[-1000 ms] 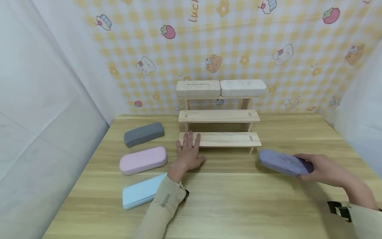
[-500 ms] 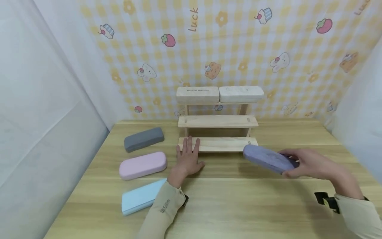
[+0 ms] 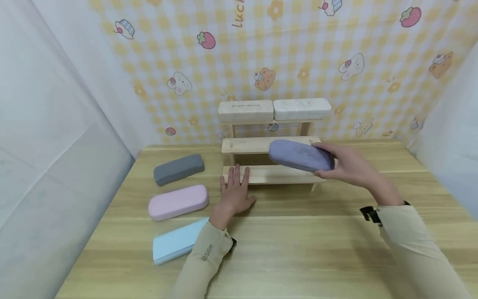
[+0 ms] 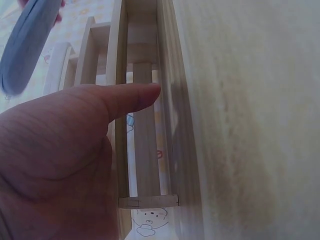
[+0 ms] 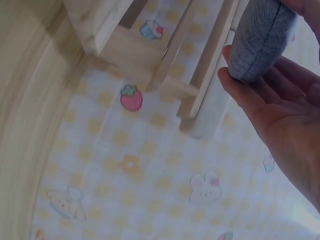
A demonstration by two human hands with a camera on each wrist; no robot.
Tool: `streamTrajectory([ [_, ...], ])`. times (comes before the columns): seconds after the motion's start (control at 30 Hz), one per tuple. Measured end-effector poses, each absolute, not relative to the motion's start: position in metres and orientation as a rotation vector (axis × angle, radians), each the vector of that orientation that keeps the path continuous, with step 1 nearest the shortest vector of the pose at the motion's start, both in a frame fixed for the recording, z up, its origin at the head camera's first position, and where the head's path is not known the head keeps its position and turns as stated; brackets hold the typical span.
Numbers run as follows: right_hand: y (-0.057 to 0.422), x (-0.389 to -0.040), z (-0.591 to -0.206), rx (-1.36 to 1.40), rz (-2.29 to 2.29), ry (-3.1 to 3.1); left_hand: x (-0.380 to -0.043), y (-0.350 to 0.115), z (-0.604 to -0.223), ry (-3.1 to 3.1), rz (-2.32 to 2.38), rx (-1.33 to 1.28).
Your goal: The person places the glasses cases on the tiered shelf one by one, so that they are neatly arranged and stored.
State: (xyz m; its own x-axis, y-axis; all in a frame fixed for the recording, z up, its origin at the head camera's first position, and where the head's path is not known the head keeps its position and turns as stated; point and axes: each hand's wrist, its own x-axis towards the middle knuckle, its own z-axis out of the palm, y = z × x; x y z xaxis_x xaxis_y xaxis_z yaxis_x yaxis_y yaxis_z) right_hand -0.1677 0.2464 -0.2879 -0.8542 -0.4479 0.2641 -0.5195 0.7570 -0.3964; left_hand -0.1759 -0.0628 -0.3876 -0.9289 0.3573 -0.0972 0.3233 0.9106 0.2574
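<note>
A purple-blue glasses case [image 3: 298, 155] is held by its right end in my right hand [image 3: 347, 166], raised in front of the wooden three-tier rack's lower and middle shelves. The right wrist view shows the same glasses case [image 5: 261, 42] between thumb and fingers. My left hand [image 3: 236, 195] rests with spread, straight fingers on the left end of the bottom shelf [image 3: 280, 173]. In the left wrist view its thumb [image 4: 132, 97] points across the rack's underside. A beige case [image 3: 245, 111] and a white case [image 3: 302, 109] sit side by side on the top tier.
To the left on the wooden table lie a grey case [image 3: 179, 169], a pink case [image 3: 179, 202] and a light blue case [image 3: 179, 241], the last partly covered by my left sleeve. A yellow checked cloth [image 3: 306, 50] hangs behind the rack.
My right hand has carried the purple-blue glasses case up and to the left, from above the table right of the rack to before its shelves. The left hand has stayed on the bottom shelf.
</note>
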Motion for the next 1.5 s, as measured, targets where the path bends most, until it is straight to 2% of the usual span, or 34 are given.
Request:
streamTrajectory([
  [0.27, 0.211, -0.202, -0.297, 0.885, 0.717, -2.770, -0.172, -0.064, -0.386, 2.936, 0.376, 0.545],
  [0.73, 0.160, -0.248, -0.299, 0.866, 0.932, -2.777, -0.176, -0.064, -0.382, 2.966, 0.363, 0.540],
  [1.5, 0.133, -0.272, -0.298, 0.821, 0.889, -2.842, -0.177, -0.063, -0.387, 2.941, 0.312, 0.507],
])
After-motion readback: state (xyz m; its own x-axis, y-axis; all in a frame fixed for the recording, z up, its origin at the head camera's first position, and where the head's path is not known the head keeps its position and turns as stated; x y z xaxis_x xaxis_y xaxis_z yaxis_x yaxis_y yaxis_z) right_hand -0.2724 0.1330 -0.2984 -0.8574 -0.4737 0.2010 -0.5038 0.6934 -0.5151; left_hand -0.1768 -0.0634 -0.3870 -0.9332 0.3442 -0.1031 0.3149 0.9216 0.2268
